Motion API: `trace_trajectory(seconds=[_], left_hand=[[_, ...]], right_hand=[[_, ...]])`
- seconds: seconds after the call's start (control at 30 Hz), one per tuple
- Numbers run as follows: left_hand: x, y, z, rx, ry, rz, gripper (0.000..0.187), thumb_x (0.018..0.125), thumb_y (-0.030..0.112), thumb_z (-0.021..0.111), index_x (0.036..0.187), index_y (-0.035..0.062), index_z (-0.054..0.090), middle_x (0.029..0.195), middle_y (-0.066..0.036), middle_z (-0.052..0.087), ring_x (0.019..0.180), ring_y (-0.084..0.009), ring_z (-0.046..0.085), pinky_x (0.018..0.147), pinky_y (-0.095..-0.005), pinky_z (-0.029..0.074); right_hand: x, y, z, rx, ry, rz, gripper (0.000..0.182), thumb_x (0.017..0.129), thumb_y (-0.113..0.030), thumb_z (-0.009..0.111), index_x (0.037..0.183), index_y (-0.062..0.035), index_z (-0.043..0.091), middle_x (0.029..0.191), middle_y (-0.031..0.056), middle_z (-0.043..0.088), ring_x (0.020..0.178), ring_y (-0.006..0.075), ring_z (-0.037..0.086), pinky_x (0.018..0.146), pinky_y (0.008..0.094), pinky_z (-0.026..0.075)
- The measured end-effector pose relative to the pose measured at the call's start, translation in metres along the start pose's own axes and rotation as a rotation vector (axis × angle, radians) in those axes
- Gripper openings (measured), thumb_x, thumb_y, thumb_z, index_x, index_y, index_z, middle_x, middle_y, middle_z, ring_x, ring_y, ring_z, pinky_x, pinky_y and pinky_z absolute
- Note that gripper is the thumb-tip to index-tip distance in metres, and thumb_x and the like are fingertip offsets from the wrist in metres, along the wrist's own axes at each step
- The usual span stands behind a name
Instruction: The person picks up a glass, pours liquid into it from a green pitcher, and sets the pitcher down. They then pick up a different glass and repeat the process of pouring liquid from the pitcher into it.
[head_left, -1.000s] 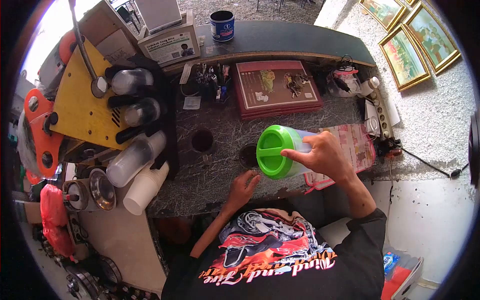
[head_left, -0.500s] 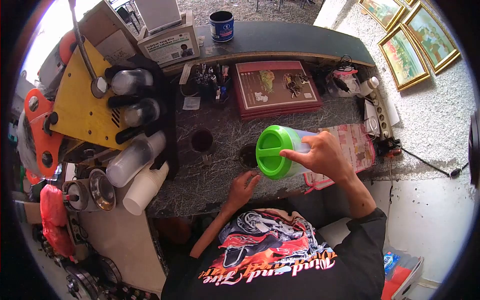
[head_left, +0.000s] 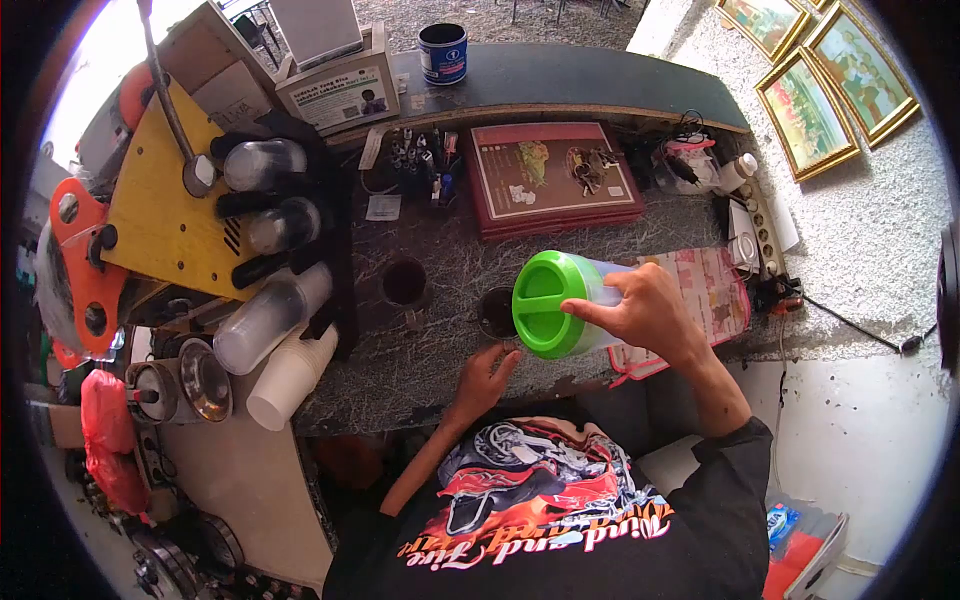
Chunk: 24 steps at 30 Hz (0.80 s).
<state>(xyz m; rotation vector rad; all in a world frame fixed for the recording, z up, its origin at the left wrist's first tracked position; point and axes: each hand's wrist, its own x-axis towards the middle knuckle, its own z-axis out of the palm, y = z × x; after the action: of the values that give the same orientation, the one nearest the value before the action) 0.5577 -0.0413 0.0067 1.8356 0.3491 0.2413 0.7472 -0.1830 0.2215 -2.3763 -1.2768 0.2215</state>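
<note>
My right hand [head_left: 645,312] grips a clear pitcher with a bright green lid [head_left: 550,304], tilted over the dark table. Under the lid's left edge stands a glass with dark contents [head_left: 497,312]. My left hand [head_left: 486,376] is by the near side of that glass, its fingers partly curled and close to the rim; whether they touch the glass is hard to tell. A second glass holding dark liquid [head_left: 404,283] stands further left.
Stacked cups [head_left: 292,378] and a yellow machine panel [head_left: 170,195] are at the left. Behind lie dark red boxes [head_left: 555,180] with keys on top. A patterned cloth [head_left: 705,300] lies at the right, near a power strip [head_left: 766,235]. A blue tin [head_left: 443,55] stands on the ledge.
</note>
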Motion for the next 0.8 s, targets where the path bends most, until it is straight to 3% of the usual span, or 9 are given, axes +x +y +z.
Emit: trace_trajectory(seconds=[0.33, 0.53, 0.6, 0.63, 0.7, 0.73, 0.8], left_hand=[[0.001, -0.007, 0.004, -0.024, 0.008, -0.007, 0.026, 0.096, 0.024, 0.063, 0.103, -0.0009, 0.068, 0.097, -0.021, 0.070, 0.093, -0.0360, 0.068, 0.080, -0.0411, 0.052], [0.001, -0.013, 0.006, -0.069, -0.008, -0.023, 0.026, 0.096, 0.023, 0.064, 0.104, -0.0010, 0.068, 0.099, -0.020, 0.070, 0.094, -0.0343, 0.069, 0.081, -0.0392, 0.052], [0.000, -0.012, 0.005, -0.064, -0.010, -0.029, 0.025, 0.096, 0.023, 0.064, 0.105, -0.0008, 0.068, 0.099, -0.019, 0.071, 0.093, -0.0340, 0.069, 0.081, -0.0386, 0.052], [0.000, -0.011, 0.005, -0.062, -0.009, -0.034, 0.025, 0.096, 0.022, 0.064, 0.106, -0.0005, 0.068, 0.099, -0.019, 0.071, 0.093, -0.0338, 0.069, 0.080, -0.0380, 0.052], [0.000, -0.011, 0.004, -0.062, -0.009, -0.032, 0.025, 0.096, 0.022, 0.064, 0.106, -0.0004, 0.068, 0.098, -0.019, 0.071, 0.093, -0.0334, 0.070, 0.079, -0.0378, 0.052], [0.001, -0.010, 0.004, -0.062, -0.011, -0.027, 0.024, 0.096, 0.022, 0.064, 0.106, -0.0002, 0.068, 0.097, -0.018, 0.071, 0.092, -0.0330, 0.070, 0.078, -0.0375, 0.052], [0.001, -0.003, 0.003, -0.067, -0.011, -0.028, 0.024, 0.096, 0.022, 0.064, 0.105, -0.0002, 0.068, 0.096, -0.018, 0.071, 0.092, -0.0328, 0.070, 0.078, -0.0377, 0.052]], right_hand=[[-0.014, 0.019, 0.008, 0.112, -0.001, 0.101, 0.060, 0.081, -0.056, 0.074, 0.075, 0.0035, 0.072, 0.056, 0.0185, 0.062, 0.052, 0.0318, 0.066, 0.052, 0.0404, 0.050], [-0.032, 0.025, 0.012, 0.322, 0.069, 0.213, 0.050, 0.084, -0.046, 0.077, 0.076, 0.0032, 0.073, 0.057, 0.0146, 0.064, 0.053, 0.0188, 0.066, 0.050, 0.0360, 0.048], [-0.043, 0.040, 0.017, 0.351, 0.112, 0.238, 0.049, 0.088, -0.043, 0.074, 0.075, 0.0039, 0.072, 0.055, 0.0055, 0.061, 0.049, 0.0118, 0.058, 0.045, 0.0323, 0.041], [-0.049, 0.051, 0.022, 0.351, 0.112, 0.239, 0.049, 0.088, -0.043, 0.074, 0.075, 0.0039, 0.072, 0.055, 0.0055, 0.061, 0.049, 0.0118, 0.058, 0.045, 0.0323, 0.041], [-0.063, 0.077, 0.038, 0.632, 0.366, 0.397, 0.047, 0.093, -0.038, 0.070, 0.067, 0.0007, 0.068, 0.052, -0.0032, 0.051, 0.046, 0.0053, 0.045, 0.042, 0.0269, 0.030], [-0.069, 0.089, 0.044, 0.630, 0.368, 0.399, 0.047, 0.093, -0.038, 0.070, 0.067, 0.0007, 0.068, 0.052, -0.0032, 0.051, 0.046, 0.0053, 0.045, 0.042, 0.0269, 0.030], [-0.079, 0.105, 0.049, 0.865, 0.634, 0.587, 0.047, 0.097, -0.033, 0.066, 0.059, -0.0057, 0.061, 0.054, -0.0080, 0.044, 0.044, 0.0022, 0.037, 0.042, 0.0249, 0.021]])
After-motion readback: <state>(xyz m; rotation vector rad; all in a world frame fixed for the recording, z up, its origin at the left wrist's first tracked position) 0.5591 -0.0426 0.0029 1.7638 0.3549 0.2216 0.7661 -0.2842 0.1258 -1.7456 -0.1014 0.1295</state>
